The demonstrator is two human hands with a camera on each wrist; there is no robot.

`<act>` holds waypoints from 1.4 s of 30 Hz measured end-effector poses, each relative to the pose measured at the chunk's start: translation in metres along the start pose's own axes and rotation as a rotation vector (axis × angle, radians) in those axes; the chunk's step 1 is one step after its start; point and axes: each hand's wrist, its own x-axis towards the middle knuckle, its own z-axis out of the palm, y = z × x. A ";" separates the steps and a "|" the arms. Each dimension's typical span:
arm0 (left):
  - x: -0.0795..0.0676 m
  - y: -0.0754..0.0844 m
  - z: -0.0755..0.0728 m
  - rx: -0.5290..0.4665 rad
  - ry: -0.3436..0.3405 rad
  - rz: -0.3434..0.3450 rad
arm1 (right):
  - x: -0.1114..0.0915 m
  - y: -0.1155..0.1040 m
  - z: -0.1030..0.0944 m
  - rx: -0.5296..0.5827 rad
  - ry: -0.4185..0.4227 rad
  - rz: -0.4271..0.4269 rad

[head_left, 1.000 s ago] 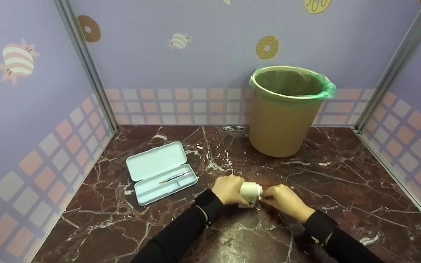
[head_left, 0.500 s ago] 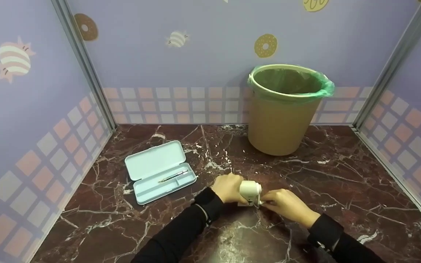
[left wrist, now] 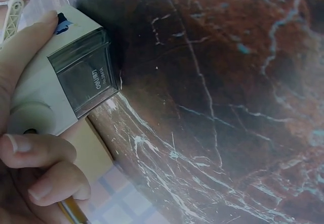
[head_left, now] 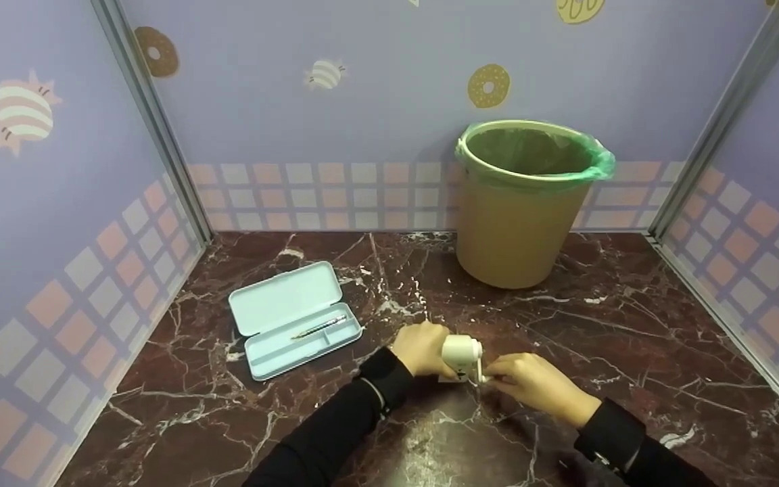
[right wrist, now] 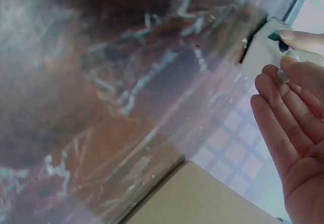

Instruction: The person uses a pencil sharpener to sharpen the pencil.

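A cream pencil sharpener (head_left: pixel 461 352) with a side crank stands on the marbled tabletop. My left hand (head_left: pixel 422 348) grips its body; in the left wrist view the thumb lies along its top near a clear shavings drawer (left wrist: pixel 88 75). Part of a gold-coloured pencil (left wrist: pixel 73 211) shows below the curled left fingers (left wrist: pixel 58 183), its front end hidden by them. On the sharpener's other side, my right hand (head_left: pixel 531 382) pinches the small white crank knob (right wrist: pixel 283 76) between thumb and index finger, its other fingers loosely extended. The crank arm (head_left: pixel 479 367) points down.
To the left, a light-blue pencil case (head_left: pixel 288 301) lies open with a pencil (head_left: pixel 320 327) inside. At the back right stands a tan bin (head_left: pixel 518 230) with a green liner. Small white specks lie on the tabletop behind the hands. Patterned walls enclose it.
The crank has swung downward, and my right hand has moved slightly down and to the right with its knob. My left hand and the sharpener have stayed in place.
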 end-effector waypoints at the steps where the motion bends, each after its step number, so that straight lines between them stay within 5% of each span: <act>1: 0.000 0.000 0.000 -0.002 -0.004 0.000 | 0.000 0.000 0.000 -0.002 -0.001 -0.002; 25: 0.002 -0.004 -0.003 0.024 -0.042 0.037 | 0.006 -0.009 -0.029 0.012 0.028 0.010; 42: 0.001 -0.005 -0.002 0.052 -0.034 0.086 | 0.015 -0.006 -0.040 -0.114 0.116 -0.031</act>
